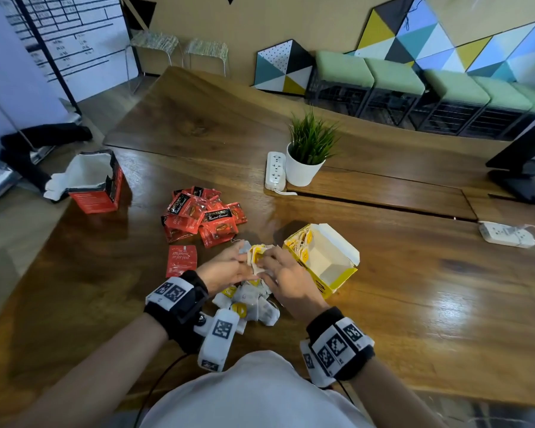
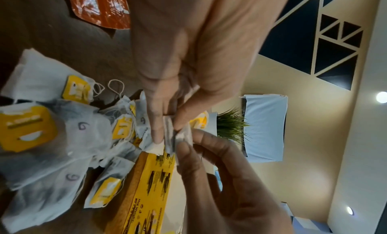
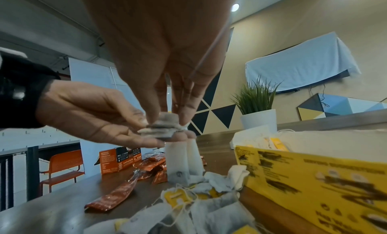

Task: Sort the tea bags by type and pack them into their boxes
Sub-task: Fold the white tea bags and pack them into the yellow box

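Observation:
Both hands meet over the table and pinch a small stack of white tea bags with yellow tags. My left hand holds it from the left, fingers under it and thumb on top. The right hand pinches it from above. Two bags hang down from the stack in the right wrist view. More loose white tea bags lie below the hands. An open yellow box stands just to the right, some bags inside. Red sachets are piled further back, and an open red box stands far left.
One red sachet lies apart, left of my left hand. A potted plant and a white power strip stand behind the pile. Another power strip and a dark monitor base are at the right.

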`<action>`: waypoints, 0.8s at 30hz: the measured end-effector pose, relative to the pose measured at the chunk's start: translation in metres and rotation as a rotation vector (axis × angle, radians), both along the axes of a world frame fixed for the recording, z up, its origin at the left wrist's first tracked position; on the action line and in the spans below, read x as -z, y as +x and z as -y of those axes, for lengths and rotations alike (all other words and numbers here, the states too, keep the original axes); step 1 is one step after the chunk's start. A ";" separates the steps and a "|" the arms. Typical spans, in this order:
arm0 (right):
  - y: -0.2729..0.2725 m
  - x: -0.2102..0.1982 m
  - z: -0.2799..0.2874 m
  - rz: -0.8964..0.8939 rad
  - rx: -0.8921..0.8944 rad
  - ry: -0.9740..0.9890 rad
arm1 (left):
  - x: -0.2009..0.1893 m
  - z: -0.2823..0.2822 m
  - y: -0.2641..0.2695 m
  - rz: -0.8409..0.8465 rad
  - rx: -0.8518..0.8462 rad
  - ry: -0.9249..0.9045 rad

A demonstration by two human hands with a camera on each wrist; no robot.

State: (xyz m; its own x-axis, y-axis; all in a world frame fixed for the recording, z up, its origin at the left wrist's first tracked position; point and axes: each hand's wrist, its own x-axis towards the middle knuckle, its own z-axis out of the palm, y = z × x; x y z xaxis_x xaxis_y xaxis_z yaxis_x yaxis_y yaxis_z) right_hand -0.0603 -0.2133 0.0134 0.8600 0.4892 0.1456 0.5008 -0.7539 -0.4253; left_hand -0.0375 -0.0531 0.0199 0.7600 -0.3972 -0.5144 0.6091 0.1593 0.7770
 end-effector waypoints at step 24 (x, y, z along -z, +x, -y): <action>0.007 -0.021 0.015 -0.846 -0.001 0.726 | -0.053 -0.032 -0.004 0.396 0.808 0.386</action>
